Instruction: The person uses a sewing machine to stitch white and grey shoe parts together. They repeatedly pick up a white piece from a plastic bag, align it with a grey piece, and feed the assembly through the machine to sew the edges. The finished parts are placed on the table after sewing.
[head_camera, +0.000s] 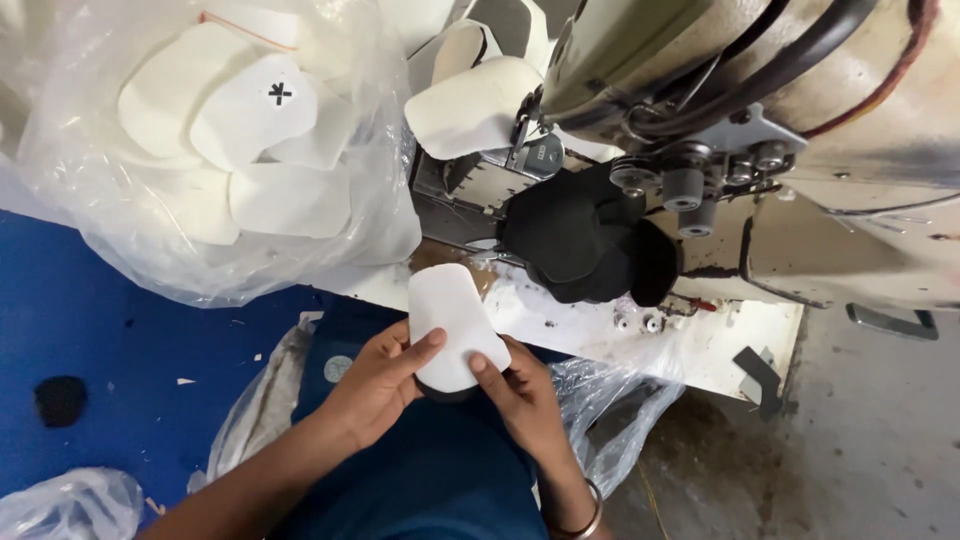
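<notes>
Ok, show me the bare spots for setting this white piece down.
Free: white ledge right of the black pieces, and the blue surface below the bag. Crowded: under the machine head.

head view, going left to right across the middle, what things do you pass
clear plastic bag of white foam pieces → white foam piece held in both hands → black fabric pieces → sewing machine

bare forearms, metal bangle (590, 522), blue clothing (440, 470)
</notes>
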